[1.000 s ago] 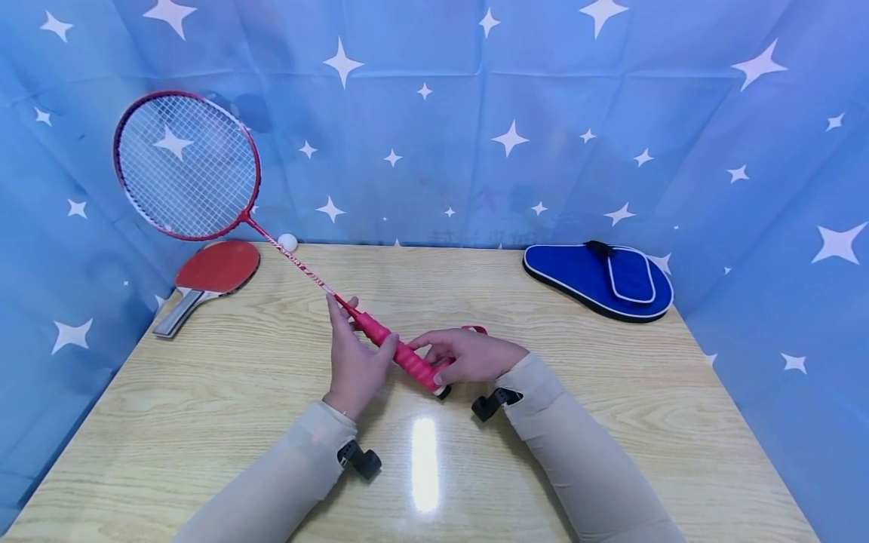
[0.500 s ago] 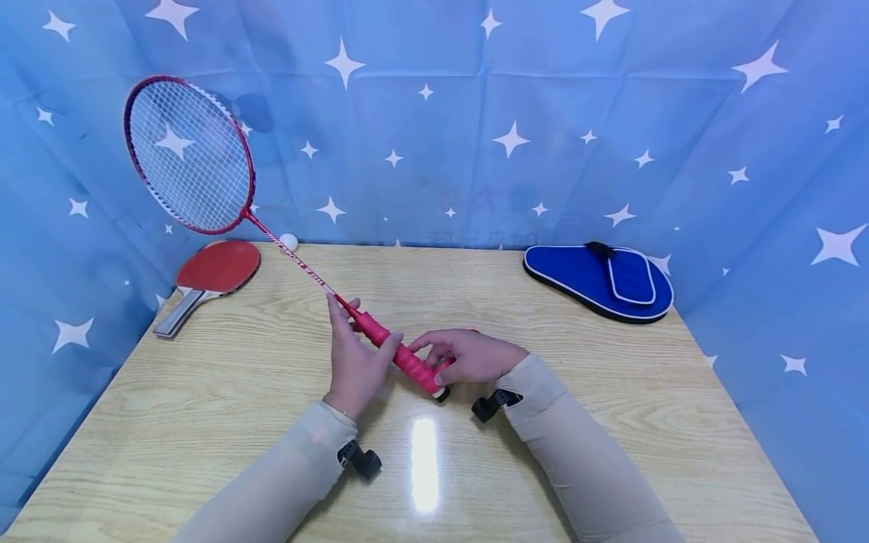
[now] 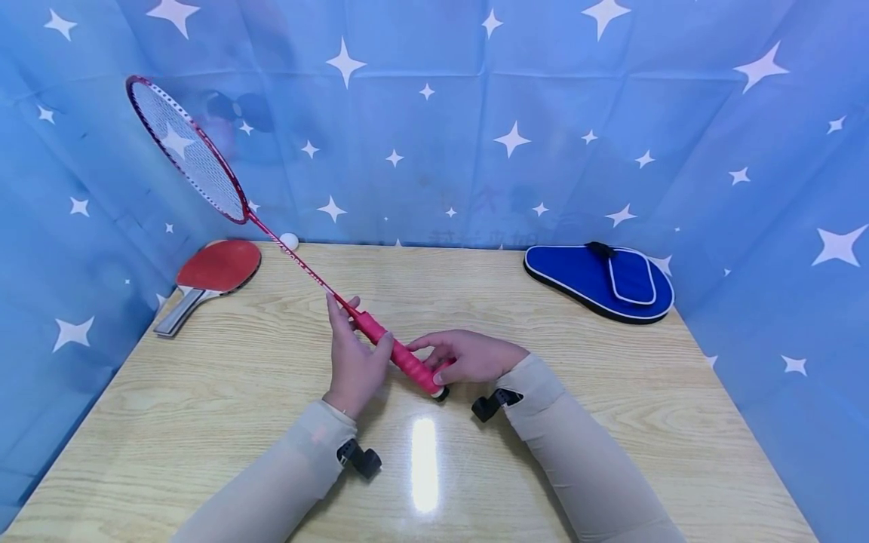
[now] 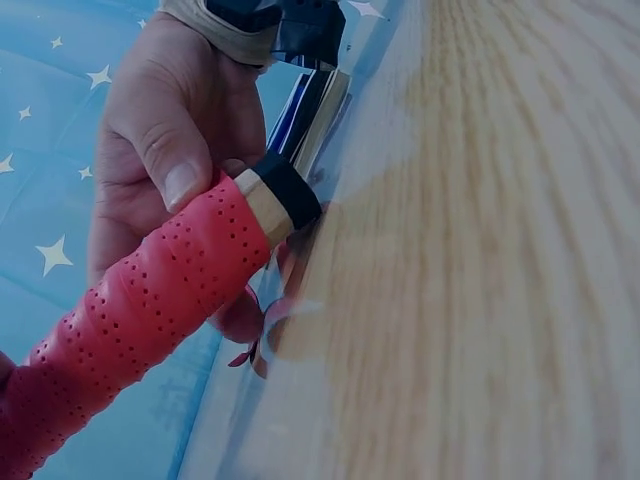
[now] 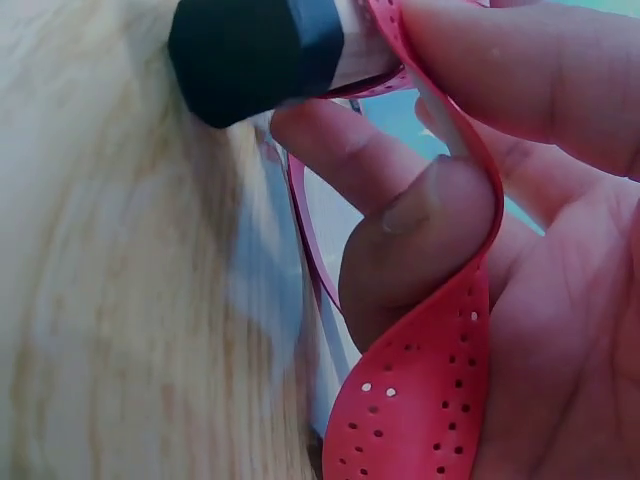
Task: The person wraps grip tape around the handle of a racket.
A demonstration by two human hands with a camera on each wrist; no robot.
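A red badminton racket [image 3: 292,257] is held at a slant over the table, its head up at the left. My left hand [image 3: 356,373] holds the top of its handle, thumb along the near side and fingers beneath. My right hand [image 3: 475,356] is at the butt end, its thumb pressing the perforated pink-red grip tape [image 4: 150,305]. In the right wrist view a loose, twisted strip of that tape [image 5: 415,410] runs over a curled finger. A black butt cap [image 5: 240,60] shows at the handle's end. The strip's far end is hidden.
A red table tennis bat [image 3: 219,268] lies at the back left of the wooden table [image 3: 611,400], with a white ball [image 3: 289,241] near it. A blue bat case [image 3: 584,275] lies at the back right. Blue star-patterned cloth [image 3: 434,113] stands behind and at both sides.
The racket has turned about its long axis, so its head looks much narrower. The tape loop seen behind the right hand has gone from the head view. Both hands stay nearly in place.
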